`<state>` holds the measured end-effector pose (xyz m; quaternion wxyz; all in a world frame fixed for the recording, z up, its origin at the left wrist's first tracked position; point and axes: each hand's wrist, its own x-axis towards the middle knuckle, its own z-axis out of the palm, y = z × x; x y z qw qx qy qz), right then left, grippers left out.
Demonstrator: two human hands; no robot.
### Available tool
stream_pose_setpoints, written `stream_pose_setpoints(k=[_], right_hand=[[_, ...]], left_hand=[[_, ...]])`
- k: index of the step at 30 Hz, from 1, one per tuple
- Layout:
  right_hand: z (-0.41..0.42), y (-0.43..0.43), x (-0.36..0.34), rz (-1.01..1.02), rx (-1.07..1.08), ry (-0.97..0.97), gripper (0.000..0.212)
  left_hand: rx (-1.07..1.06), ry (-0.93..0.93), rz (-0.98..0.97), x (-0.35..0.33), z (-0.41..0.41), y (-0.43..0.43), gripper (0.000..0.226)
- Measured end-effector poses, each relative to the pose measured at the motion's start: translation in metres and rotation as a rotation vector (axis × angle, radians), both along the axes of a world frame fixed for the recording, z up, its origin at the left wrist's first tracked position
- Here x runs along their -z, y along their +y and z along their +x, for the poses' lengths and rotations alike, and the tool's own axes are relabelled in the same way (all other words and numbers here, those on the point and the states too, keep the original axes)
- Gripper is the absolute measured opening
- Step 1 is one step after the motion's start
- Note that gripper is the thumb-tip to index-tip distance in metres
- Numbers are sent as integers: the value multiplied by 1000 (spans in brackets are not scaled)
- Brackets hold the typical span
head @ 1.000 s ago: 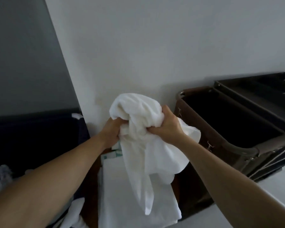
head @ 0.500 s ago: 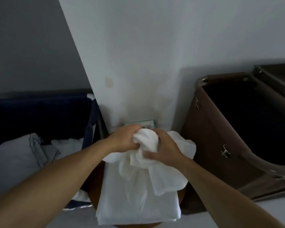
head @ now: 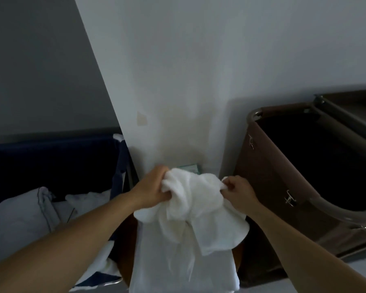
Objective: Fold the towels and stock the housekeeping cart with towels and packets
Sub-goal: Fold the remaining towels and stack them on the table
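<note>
A crumpled white towel (head: 195, 199) hangs between the two hands. The left hand (head: 152, 188) grips a thick wad of it in curled fingers, and the right hand (head: 236, 191) pinches an edge. It looks soft, light and limp, likely to sag wherever unsupported, so take two neighbouring corners. The brown cart (head: 268, 166) stands right of the right hand.

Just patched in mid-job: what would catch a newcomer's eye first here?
A crumpled white towel at centre, bunched in the left hand and pinched at a corner by the right hand, hanging over a flat folded cloth. To the right stands the brown cart, its bin dark inside. To the left, a dark blue hamper holds loose white linen.
</note>
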<state>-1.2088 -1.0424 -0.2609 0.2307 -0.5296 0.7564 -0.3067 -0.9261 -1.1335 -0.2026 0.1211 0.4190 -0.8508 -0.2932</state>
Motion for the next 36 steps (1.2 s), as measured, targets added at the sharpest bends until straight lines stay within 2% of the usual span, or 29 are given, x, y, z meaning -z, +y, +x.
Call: stream_pose_setpoints(k=[2, 4, 6, 8, 11, 14, 18, 21, 22, 24, 26, 27, 29, 31, 33, 36], right_hand=[[-1, 3, 0, 0, 49, 91, 17], [4, 6, 0, 54, 47, 83, 17], [14, 8, 4, 92, 10, 76, 16], [25, 7, 1, 43, 24, 29, 16], [39, 1, -24, -68, 0, -57, 18], [53, -4, -61, -183, -51, -83, 21], [66, -9, -100, -308, -43, -155, 24], [59, -9, -119, -284, -45, -204, 13], [55, -8, -125, -245, -68, -194, 15], [48, -5, -137, -205, -102, -221, 25], [43, -4, -154, -262, -81, -203, 23], [40, -4, -164, -326, -32, -166, 23], [35, -4, -184, -485, 57, -210, 20], [36, -3, -196, -591, 25, -261, 19], [42, -1, -199, -632, -46, -290, 22], [48, -2, -202, -669, -74, -397, 18]], left_hand=[[110, -334, 42, 27, 7, 8, 90], [213, -500, 223, 54, 10, 20, 115], [237, -496, 385, 76, 8, 33, 120], [190, -417, 452, 88, 2, 41, 122], [76, -191, 303, 79, -12, 42, 124], [7, -13, 170, 46, -28, 36, 111], [28, 106, 130, 2, -36, 31, 40], [-73, 322, 173, -34, -34, 30, 18], [-129, 421, 183, -49, -35, 29, 14], [-216, 558, 130, -77, -37, 23, 15], [-203, 582, 45, -98, -38, 16, 15], [-171, 562, -5, -105, -37, 14, 14], [-110, 464, -94, -108, -34, 12, 13], [-83, 343, -163, -100, -29, 15, 18], [-57, 277, -104, -89, -22, 20, 23], [70, 133, 228, -73, -8, 31, 41]])
